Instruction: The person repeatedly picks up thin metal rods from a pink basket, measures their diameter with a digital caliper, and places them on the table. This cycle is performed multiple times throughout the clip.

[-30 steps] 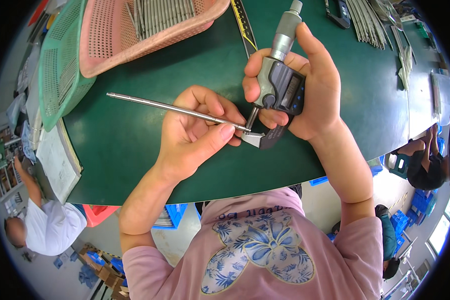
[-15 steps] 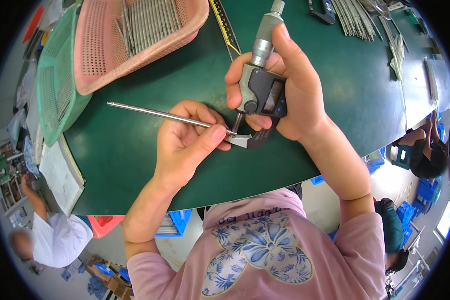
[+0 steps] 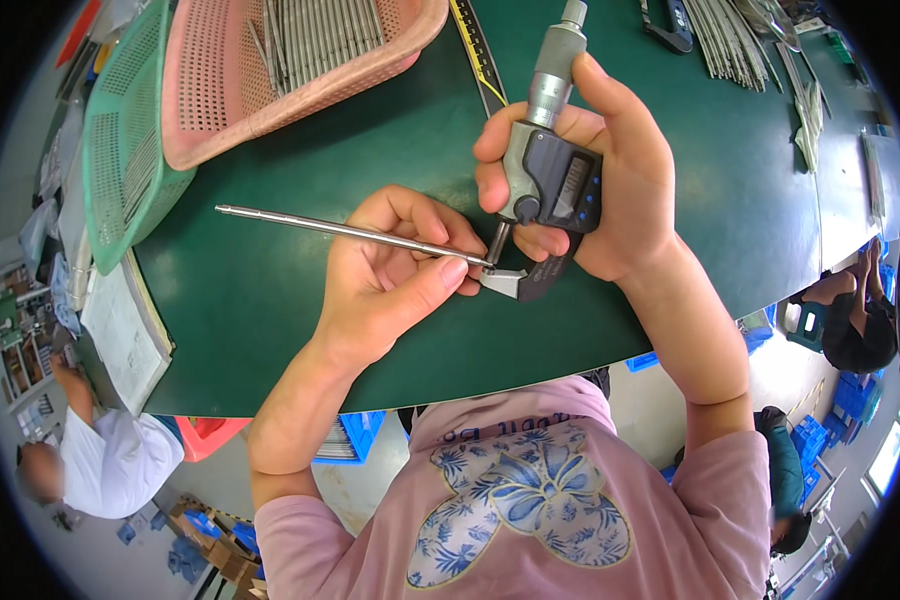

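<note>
A thin metal rod [image 3: 300, 222] is pinched near its right end by my left hand [image 3: 395, 270]; its other end points left over the table. My right hand [image 3: 625, 170] wraps round a digital micrometer [image 3: 558, 180], its knurled thimble upward and the thumb raised alongside. The rod's right tip sits at the gap between the micrometer's spindle and anvil, close to my left fingertips. Whether both faces touch the rod I cannot tell.
On the green table [image 3: 260, 330], a pink basket [image 3: 210, 140] of metal rods stands at the far left beside a green basket [image 3: 105, 180]. A ruler [image 3: 478, 55], more rods [image 3: 725, 45] and a second measuring tool [image 3: 668, 28] lie beyond. A booklet [image 3: 125, 335] lies left. Other people sit around.
Both hands, with the rod's tip and the micrometer, have shifted slightly right in the view, as have the baskets and ruler. The grips look the same.
</note>
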{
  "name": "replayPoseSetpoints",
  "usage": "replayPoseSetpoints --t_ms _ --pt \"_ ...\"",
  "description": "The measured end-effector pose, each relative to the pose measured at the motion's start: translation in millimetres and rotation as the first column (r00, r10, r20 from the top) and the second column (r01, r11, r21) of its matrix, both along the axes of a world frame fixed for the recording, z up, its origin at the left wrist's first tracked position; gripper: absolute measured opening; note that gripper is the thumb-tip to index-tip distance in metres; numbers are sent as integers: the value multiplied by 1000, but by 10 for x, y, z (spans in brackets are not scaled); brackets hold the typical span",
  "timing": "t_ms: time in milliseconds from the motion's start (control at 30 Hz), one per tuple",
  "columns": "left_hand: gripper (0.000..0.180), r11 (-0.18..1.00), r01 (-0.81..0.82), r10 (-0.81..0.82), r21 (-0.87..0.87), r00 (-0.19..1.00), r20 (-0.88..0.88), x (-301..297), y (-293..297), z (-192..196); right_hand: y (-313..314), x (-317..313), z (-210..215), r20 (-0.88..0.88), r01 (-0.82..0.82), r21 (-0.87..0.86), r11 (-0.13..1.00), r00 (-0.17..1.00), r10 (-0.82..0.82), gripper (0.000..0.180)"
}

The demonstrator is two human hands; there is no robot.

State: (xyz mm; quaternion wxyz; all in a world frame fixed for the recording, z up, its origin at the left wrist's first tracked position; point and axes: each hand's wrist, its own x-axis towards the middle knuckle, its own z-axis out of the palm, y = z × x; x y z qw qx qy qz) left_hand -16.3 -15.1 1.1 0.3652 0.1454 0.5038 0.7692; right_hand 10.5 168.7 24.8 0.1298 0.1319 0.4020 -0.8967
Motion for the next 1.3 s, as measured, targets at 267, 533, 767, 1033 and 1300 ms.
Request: replayPoseSetpoints --t_ms 267,533,767,1033,1300 --pt "20 1000 23 -23 1 1000 19 11 16 31 30 -8 17 32 -1 21 1000 999 1 67" --pt "18 1000 3 -2 -14 1000 30 9 -5 25 -26 2 0 -19 22 91 996 1000 -20 68" --pt "16 998 -50 48 -34 998 -48 26 19 45 13 2 51 32 -11 -24 1000 999 12 66" --pt "19 969 68 -122 -239 968 -219 -295 156 641 -79 -34 -167 20 -73 -111 991 997 76 63" --pt "23 728 378 -601 -571 753 -267 -497 1796 1358 -108 -12 -89 -13 -97 13 995 995 97 54"
